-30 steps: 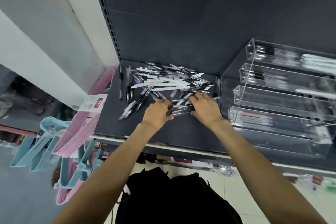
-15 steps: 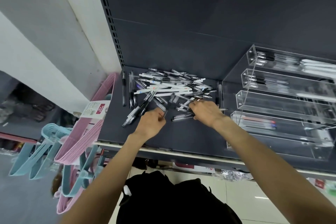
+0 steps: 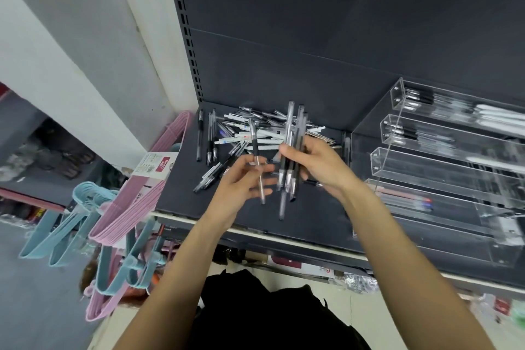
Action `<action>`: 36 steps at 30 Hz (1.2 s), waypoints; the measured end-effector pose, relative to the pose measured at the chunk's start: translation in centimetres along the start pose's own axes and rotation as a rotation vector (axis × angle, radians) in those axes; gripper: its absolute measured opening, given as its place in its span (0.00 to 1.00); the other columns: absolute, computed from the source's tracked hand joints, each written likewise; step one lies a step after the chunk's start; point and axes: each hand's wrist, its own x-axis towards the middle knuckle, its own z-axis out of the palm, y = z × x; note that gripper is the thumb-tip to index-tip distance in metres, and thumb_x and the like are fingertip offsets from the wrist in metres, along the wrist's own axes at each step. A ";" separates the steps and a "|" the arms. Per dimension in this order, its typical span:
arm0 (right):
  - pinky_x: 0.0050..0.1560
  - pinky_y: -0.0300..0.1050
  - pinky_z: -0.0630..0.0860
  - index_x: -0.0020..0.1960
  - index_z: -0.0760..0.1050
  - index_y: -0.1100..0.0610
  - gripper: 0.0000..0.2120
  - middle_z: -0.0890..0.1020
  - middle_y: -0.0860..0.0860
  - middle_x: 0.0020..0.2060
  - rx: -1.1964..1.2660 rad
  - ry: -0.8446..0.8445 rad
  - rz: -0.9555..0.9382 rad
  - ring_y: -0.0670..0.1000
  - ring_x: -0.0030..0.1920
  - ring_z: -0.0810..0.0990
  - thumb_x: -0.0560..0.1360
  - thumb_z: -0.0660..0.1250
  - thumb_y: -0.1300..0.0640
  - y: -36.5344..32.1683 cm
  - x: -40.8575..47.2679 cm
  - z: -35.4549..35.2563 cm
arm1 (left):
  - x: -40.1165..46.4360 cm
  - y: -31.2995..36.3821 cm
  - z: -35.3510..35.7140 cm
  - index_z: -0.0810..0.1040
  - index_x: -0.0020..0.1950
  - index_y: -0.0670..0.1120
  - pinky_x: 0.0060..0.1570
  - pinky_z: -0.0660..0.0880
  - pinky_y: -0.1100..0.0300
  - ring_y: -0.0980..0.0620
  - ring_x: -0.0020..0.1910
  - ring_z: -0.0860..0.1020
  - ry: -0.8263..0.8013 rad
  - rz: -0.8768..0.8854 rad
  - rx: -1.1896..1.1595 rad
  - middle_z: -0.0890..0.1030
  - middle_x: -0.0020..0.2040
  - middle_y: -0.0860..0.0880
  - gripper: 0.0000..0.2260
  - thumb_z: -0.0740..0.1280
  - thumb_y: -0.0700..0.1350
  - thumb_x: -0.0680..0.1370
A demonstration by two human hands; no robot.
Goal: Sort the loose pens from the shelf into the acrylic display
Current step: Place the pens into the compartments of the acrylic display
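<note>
Head view: right hand (image 3: 321, 167) fingers clamped on a bundle of clear pens (image 3: 292, 150), upright above the shelf (image 3: 284, 216). Left hand (image 3: 241, 182) pinches a single pen (image 3: 257, 162). Loose pens (image 3: 235, 133) lie toward the shelf's back-left corner; acrylic display (image 3: 443, 179) occupies its right side.

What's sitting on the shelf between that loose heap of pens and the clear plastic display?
In the head view, only one or two dark pens lie beside the acrylic display; the loose pens end just short of them on the dark shelf.

shop: slotted shelving (image 3: 187, 37), tagged hangers (image 3: 133, 196)
</note>
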 end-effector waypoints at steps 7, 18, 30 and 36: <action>0.24 0.36 0.70 0.45 0.76 0.63 0.09 0.80 0.56 0.36 0.049 0.050 -0.001 0.47 0.27 0.73 0.73 0.72 0.57 0.4 0.4 2.1 | -0.9 -0.9 1.0 0.71 0.56 0.48 0.43 0.79 0.60 0.46 0.45 0.77 0.024 0.060 0.133 0.77 0.47 0.40 0.05 0.57 0.42 0.83; 0.32 0.49 0.72 0.46 0.78 0.64 0.23 0.82 0.62 0.40 -0.223 -0.027 -0.028 0.50 0.26 0.74 0.65 0.76 0.45 1.6 2.5 4.5 | -2.3 -2.0 -0.2 0.77 0.55 0.41 0.49 0.80 0.54 0.56 0.42 0.78 0.132 0.046 0.157 0.79 0.40 0.52 0.09 0.59 0.44 0.82; 0.26 0.40 0.70 0.45 0.81 0.56 0.09 0.83 0.54 0.35 -0.208 -0.195 -0.046 0.47 0.25 0.72 0.69 0.75 0.52 0.6 3.1 6.1 | -4.5 -1.8 -0.3 0.74 0.61 0.43 0.44 0.81 0.56 0.44 0.46 0.83 0.109 -0.073 -0.181 0.84 0.53 0.46 0.11 0.54 0.41 0.83; 0.34 0.49 0.75 0.44 0.80 0.57 0.15 0.83 0.57 0.36 -0.269 -0.215 -0.139 0.51 0.28 0.77 0.70 0.72 0.45 1.1 1.9 5.0 | -5.2 -2.7 2.5 0.74 0.54 0.44 0.31 0.72 0.66 0.57 0.34 0.79 0.260 0.056 -0.027 0.80 0.42 0.51 0.08 0.56 0.44 0.83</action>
